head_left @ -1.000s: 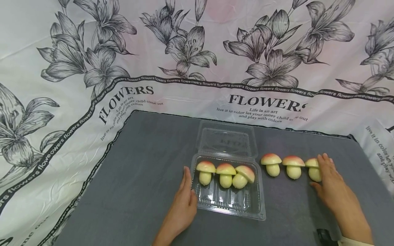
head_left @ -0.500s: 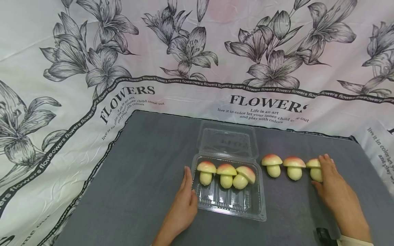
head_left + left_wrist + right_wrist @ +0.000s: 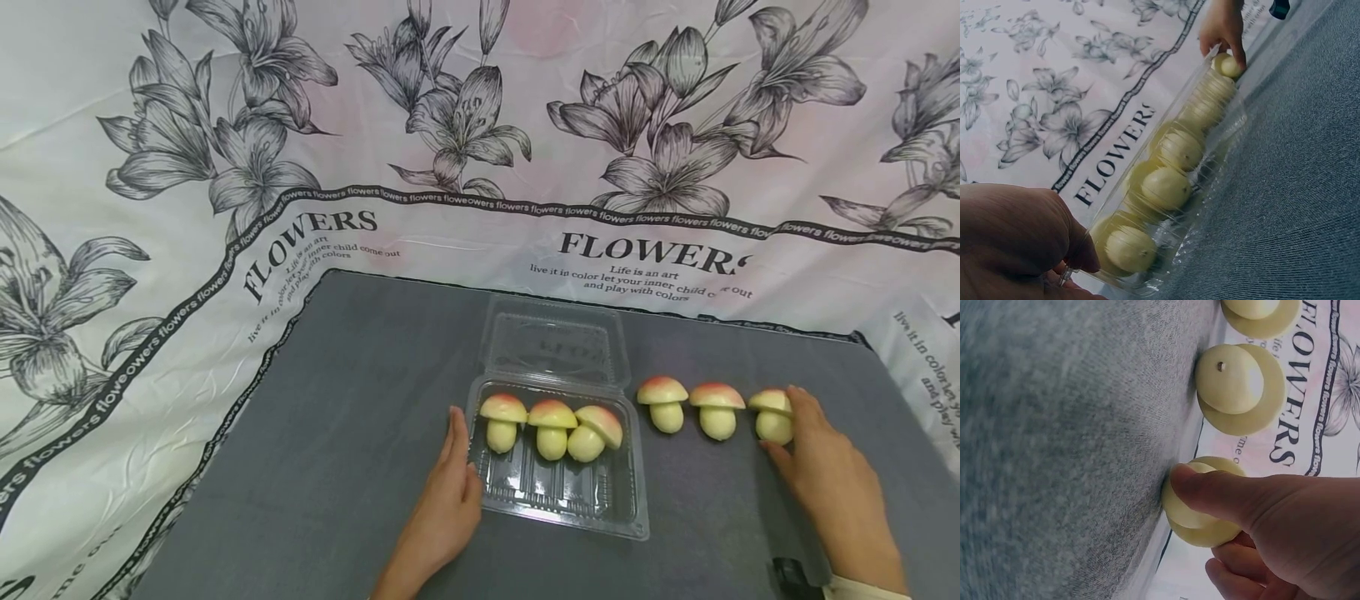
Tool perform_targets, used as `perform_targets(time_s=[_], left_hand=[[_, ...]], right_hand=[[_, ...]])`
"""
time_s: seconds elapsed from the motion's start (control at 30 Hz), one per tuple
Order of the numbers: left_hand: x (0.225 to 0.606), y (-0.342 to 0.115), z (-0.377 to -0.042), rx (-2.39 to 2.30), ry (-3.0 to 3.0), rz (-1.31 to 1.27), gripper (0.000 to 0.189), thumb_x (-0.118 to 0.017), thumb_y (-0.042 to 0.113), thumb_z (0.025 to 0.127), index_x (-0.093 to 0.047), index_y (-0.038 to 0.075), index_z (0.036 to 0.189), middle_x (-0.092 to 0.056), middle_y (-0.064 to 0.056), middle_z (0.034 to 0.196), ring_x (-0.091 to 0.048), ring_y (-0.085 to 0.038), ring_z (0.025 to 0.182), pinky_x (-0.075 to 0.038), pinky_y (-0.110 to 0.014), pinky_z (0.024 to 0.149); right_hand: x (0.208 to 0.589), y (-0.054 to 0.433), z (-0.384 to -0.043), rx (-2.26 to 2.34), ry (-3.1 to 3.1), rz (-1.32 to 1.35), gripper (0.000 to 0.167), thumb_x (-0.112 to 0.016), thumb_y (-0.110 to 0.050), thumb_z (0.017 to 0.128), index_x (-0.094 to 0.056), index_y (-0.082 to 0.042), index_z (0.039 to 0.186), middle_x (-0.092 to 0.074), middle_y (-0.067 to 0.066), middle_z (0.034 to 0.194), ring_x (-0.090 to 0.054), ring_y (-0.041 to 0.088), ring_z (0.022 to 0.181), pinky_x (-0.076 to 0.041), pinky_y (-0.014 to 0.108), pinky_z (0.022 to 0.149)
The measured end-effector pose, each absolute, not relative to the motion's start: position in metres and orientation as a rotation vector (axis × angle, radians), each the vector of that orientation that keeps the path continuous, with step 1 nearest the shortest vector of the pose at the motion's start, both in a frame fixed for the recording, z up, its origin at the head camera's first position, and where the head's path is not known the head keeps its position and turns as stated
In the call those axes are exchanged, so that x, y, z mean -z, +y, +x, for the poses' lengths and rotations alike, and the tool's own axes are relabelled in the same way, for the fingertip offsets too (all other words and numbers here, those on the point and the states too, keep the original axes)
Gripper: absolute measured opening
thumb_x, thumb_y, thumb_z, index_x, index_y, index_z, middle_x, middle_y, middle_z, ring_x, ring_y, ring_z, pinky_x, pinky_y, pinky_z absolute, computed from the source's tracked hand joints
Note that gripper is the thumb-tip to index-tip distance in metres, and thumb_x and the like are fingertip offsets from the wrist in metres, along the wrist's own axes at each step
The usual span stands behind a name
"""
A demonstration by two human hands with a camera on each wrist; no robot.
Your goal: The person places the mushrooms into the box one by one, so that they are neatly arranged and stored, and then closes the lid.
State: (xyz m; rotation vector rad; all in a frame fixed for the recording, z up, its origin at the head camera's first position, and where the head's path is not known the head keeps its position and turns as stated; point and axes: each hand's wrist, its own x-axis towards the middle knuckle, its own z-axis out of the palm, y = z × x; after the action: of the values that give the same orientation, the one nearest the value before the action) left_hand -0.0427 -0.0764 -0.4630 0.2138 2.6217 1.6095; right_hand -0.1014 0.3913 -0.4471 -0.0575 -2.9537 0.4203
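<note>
A clear plastic clamshell container [image 3: 558, 504] lies with its lid [image 3: 553, 342] folded back. Inside it, three yellow toy mushrooms with reddish caps lie in a row, the right one [image 3: 587, 442] tilted. My left hand [image 3: 442, 508] pinches the container's left rim; in the left wrist view the thumb and fingers close on that edge. Right of the container, two more toy mushrooms [image 3: 666, 408] [image 3: 717, 412] lie on the table. At the row's right end, my right hand [image 3: 836, 475] grips a third mushroom [image 3: 772, 417], its thumb pressed on the stem in the right wrist view.
A dark grey cloth covers the table [image 3: 360, 400]. Behind and to the left hangs a white curtain [image 3: 450, 275] with flower prints and lettering. A small black object [image 3: 793, 577] sits by the right wrist.
My right hand has shifted slightly, and its fingers now sit lower along the right-hand mushroom, leaving more of it in view. The left hand, container and other mushrooms keep their places.
</note>
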Motion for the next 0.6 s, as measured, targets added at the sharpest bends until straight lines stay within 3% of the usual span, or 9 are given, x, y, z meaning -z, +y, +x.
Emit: perform_targets(time_s=[0.43,0.6], left_hand=[[0.4634,-0.0757,-0.0424,-1.59,2.644,0.207,0.073,-0.044,-0.004,0.106,-0.005,0.0,0.168,-0.003,-0.016,0.176,-0.011,-0.029,0.161,-0.015,-0.051,0.126],[0.4633,-0.0757,-0.0426,-1.59,2.64,0.213,0.073,-0.044,-0.004,0.106,-0.004,0.0,0.168,-0.002,-0.016,0.176,-0.01,-0.029,0.161,-0.016,-0.051,0.126]], right_hand=[[0.444,0.3909,-0.0989,-0.408,-2.953,-0.116,0.086,-0.084,-0.01,0.088,-0.033,0.002,0.156,-0.056,0.049,0.117,-0.059,0.068,0.078,-0.041,0.067,0.055],[0.4429,0.3897,-0.0973,-0.398,-2.945,-0.115,0.088,-0.084,-0.009,0.089,-0.032,0.003,0.158,-0.055,0.049,0.119,-0.059,0.064,0.072,-0.04,0.065,0.051]])
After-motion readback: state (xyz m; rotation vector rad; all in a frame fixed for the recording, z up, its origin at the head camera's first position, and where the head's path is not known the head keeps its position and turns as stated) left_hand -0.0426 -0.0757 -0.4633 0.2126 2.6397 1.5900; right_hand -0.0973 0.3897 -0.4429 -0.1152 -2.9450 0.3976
